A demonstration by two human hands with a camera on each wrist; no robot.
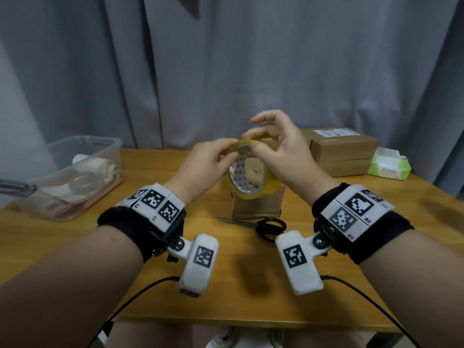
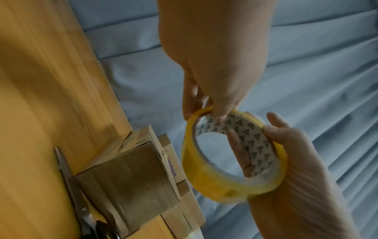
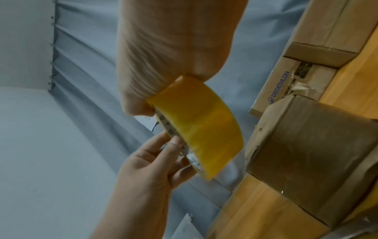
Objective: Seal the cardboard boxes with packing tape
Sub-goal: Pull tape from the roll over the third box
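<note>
Both my hands hold the roll of packing tape [image 1: 252, 177] in the air above the small cardboard box [image 1: 257, 205], which stands near the middle of the desk [image 1: 351, 267]. My left hand [image 1: 204, 164] grips the roll at its upper rim: thumb against the printed core, the other fingers [image 2: 239, 145] reaching through the ring. My right hand [image 1: 283, 156] pinches the same upper rim between thumb and forefinger, the remaining fingers spread and holding nothing.

Judgement: the step in hand is finding and lifting the free end of the tape. No loose end shows in any view, so I cannot tell whether it is already raised.

To do it well:
- keep the left hand steady as the anchor and turn the roll slowly under the right thumbnail until the seam catches
- peel the end straight across its full width, so it does not split into a strip
- draw it out level over the small box before lowering

The scissors [image 1: 261, 226] lie on the desk just in front of the box, towards the near edge, within reach for the cut. Further boxes [image 1: 341, 151] are stacked at the far right corner
</note>
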